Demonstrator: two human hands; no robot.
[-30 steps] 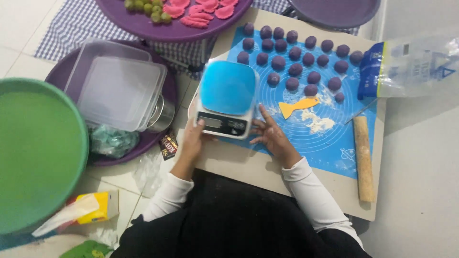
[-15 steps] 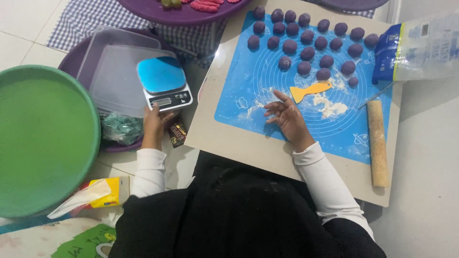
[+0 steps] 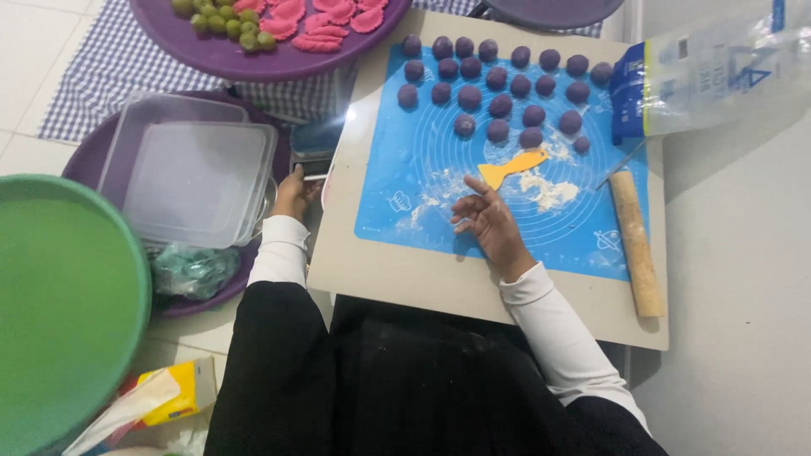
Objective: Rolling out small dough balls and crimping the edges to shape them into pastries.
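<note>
- Left hand (image 3: 296, 192) gripped a blue-topped kitchen scale (image 3: 314, 145), largely hidden beside the board; probably rigid, light, best held by its edges.
- Right hand (image 3: 488, 221) rested open-fingered on the blue silicone mat (image 3: 405, 211), near a yellow plastic scraper (image 3: 510, 167).

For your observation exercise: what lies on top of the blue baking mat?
On the blue mat: purple dough balls, a yellow scraper, flour patches and the right hand, which covers the mat beneath.

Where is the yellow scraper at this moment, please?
In the head view, the yellow scraper lies on the blue mat, just below the purple dough balls and just beyond the right hand, with loose flour beside it.
</note>
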